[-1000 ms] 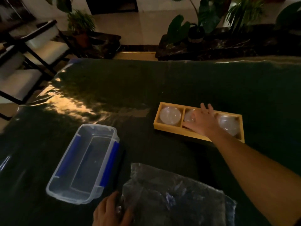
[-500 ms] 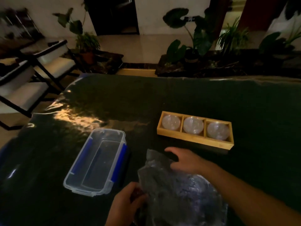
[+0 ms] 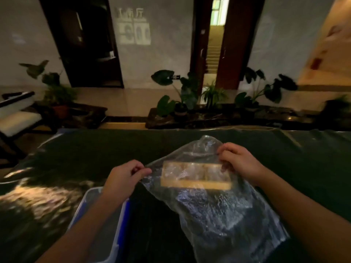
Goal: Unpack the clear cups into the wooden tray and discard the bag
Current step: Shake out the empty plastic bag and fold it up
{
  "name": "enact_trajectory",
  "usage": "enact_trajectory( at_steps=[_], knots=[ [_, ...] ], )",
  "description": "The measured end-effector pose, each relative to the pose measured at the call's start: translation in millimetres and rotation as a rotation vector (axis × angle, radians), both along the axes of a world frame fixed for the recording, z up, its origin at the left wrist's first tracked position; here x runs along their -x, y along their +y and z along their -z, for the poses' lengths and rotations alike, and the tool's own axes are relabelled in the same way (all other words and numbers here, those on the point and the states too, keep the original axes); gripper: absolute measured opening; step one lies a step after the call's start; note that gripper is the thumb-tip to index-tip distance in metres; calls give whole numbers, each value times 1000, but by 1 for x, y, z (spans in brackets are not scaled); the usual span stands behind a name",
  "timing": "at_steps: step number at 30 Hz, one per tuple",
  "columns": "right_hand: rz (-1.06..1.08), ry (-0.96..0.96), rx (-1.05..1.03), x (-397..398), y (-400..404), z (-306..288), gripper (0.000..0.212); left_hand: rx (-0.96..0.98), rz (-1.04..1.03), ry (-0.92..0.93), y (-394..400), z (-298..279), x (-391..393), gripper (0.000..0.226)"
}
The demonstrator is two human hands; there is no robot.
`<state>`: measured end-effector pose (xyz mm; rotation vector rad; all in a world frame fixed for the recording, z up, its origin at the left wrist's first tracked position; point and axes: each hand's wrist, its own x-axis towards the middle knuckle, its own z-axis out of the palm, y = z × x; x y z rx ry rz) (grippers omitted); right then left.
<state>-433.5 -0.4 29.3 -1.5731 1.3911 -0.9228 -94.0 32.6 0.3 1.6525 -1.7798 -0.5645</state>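
Both hands pinching empty plastic bag (image 3: 218,202) by top edge: left hand (image 3: 124,177), right hand (image 3: 239,163). Cups sit in wooden tray (image 3: 195,184), visible through film. Crumple compactly, swing clear of tray, discard.

Dim frame, soft motion blur throughout. Brightest source: lit stairway doorway (image 3: 216,35) far beyond the fingers (image 3: 227,149). Warm glare patch on tabletop (image 3: 34,198) left of fingers. Wide-angle bending at edges.
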Motion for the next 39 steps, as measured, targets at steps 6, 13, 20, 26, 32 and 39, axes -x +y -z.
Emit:
enact_trajectory(
  at_steps=[6, 13, 20, 26, 32, 39],
  knots=[
    [80, -85, 274, 0, 44, -70, 30, 171, 236, 31, -16, -52, 21, 5],
    [191, 3, 420, 13, 60, -121, 21, 208, 301, 232, -18, -96, 36, 5],
    [76, -92, 337, 26, 62, -141, 25, 235, 249, 397, -24, -117, 59, 8],
    [255, -461, 332, 29, 57, -148, 22, 260, 175, 477, -32, -119, 69, 8],
    [413, -578, 357, 16, 61, -147, 25, -192, 238, 983, -22, -116, 83, 61],
    [692, -660, 521, 15, 66, -151, 22, -404, 377, 794, 17, -71, 93, 47]
  ],
)
